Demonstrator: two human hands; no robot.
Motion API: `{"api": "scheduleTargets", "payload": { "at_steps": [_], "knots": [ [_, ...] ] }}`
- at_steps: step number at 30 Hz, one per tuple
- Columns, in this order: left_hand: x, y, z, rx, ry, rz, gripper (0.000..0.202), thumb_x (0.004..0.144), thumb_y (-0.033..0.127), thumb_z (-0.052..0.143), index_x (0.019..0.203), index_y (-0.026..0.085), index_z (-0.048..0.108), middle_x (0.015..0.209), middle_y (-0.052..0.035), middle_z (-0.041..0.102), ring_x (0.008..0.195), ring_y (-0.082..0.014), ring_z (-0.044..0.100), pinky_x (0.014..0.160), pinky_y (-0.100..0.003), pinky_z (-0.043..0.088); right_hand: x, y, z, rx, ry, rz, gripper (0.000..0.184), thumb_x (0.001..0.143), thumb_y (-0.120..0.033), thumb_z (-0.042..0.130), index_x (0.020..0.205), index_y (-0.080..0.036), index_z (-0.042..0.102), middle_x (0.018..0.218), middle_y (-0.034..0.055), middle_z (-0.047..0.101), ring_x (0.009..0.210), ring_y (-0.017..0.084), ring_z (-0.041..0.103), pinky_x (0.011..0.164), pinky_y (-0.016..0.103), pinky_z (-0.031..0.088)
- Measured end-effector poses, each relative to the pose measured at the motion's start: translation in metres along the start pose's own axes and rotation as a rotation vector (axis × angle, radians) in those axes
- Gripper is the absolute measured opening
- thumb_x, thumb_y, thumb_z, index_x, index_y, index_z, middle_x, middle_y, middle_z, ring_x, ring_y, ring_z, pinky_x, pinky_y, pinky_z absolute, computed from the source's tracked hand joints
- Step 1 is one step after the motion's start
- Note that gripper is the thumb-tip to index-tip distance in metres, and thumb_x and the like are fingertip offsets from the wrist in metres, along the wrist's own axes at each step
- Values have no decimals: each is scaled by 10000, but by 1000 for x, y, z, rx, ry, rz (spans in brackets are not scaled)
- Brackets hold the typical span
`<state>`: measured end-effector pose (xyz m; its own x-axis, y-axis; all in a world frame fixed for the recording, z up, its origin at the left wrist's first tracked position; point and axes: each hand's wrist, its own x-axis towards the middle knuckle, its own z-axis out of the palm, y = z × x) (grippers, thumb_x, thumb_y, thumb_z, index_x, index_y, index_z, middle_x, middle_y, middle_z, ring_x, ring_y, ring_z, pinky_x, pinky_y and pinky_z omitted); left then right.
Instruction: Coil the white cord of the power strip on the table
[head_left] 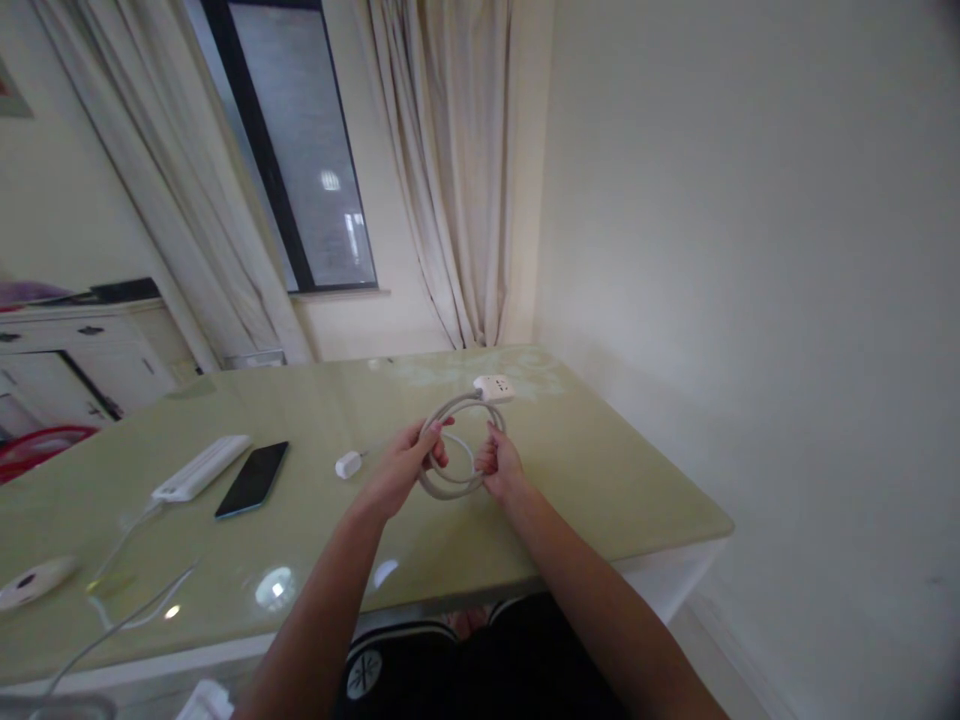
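Wall (pixel 750 250), pale and smooth, fills the right of the scene; beside it stands a glossy greenish bench (pixel 615 490), reaching from the near edge towards the far curtains; a left curtain (pixel 157 150) and a right curtain (pixel 450 130) hang past its far side, with a dark-framed window (pixel 307 130) between them; a white cabinet (pixel 112 360) stands far left.

Over the bench, right of its middle, the person's left grip (pixel 416 452) is closed around the left side of a coiled grey cable (pixel 442 493); the right grip (pixel 499 460) is curled tight around the coil's right side; whether the loops touch the bench I cannot tell.

Left on the bench lies a long white bar (pixel 201 468), a lead running from its near end; just right of it is a dark phone (pixel 253 480); a rounded white device (pixel 37 582) sits near the left edge; a white socket block (pixel 494 388), joined to the coil, lies just beyond it on the far side; a small white adapter (pixel 348 464) rests between phone and left grip, touching neither.
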<state>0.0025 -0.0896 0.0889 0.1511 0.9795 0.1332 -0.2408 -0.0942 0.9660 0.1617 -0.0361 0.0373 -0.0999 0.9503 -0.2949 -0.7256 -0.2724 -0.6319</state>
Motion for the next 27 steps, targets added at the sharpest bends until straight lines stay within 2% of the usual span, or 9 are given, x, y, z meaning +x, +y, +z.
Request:
{"api": "scheduleTargets", "payload": {
  "at_steps": [4,8,10,13,17,20,22,25,27],
  "knots": [
    [-14,-26,15,-219,44,44,510,864,636,652,1078,173,652,575,91,412,532,-81,500,662,-241,509,4,2,-3,-46,7,-69,631,837,-508,716,613,-242,188,398,-143,181,351,42,106,330,188,129],
    [-13,-29,16,-228,128,51,553,821,728,627,892,181,600,526,127,248,387,-40,233,419,-171,332,4,3,-3,-75,-69,-64,528,796,-455,742,598,-234,305,421,-135,256,357,39,160,346,186,158],
    [-10,-19,12,-202,149,24,569,783,738,661,806,176,574,513,128,229,370,-35,188,361,-162,202,2,2,-1,-96,-79,-130,434,723,-392,790,629,-222,402,448,-130,325,368,38,228,364,182,202],
    [-7,2,7,-115,162,22,534,755,669,739,730,168,556,514,120,260,368,-23,189,354,-157,153,-2,1,3,-142,-59,-291,378,588,-295,864,762,-205,541,557,-98,495,457,61,430,445,185,346],
    [-5,34,2,4,172,83,481,782,616,741,727,156,611,514,105,276,373,-27,193,358,-165,140,-9,0,-2,-233,-90,-377,663,538,-323,919,1111,-233,599,1007,29,690,871,178,657,710,280,524],
    [-3,58,-2,146,201,170,454,818,567,727,663,157,612,505,78,323,374,-36,226,365,-186,134,-21,-4,-9,-413,58,-532,1135,501,-404,952,1471,-282,375,1427,141,538,1219,294,567,946,418,507],
    [-2,75,-1,268,195,218,463,844,549,702,616,157,607,490,52,382,376,-48,268,373,-204,139,-35,-13,-9,-633,163,-772,1301,526,-483,941,1579,-271,206,1588,182,352,1388,345,421,1098,501,398],
    [-3,99,9,554,129,296,495,894,535,628,583,149,630,475,19,465,407,-78,340,403,-228,182,-59,-37,8,-1040,77,-1151,1194,647,-558,872,1598,-233,228,1635,176,291,1497,359,267,1193,538,252],
    [-4,111,19,717,72,365,503,926,528,572,616,143,663,494,11,514,435,-88,372,431,-232,223,-70,-56,28,-1246,-162,-1215,911,771,-534,793,1530,-222,396,1555,163,443,1440,336,388,1165,494,311]
  ]
}}
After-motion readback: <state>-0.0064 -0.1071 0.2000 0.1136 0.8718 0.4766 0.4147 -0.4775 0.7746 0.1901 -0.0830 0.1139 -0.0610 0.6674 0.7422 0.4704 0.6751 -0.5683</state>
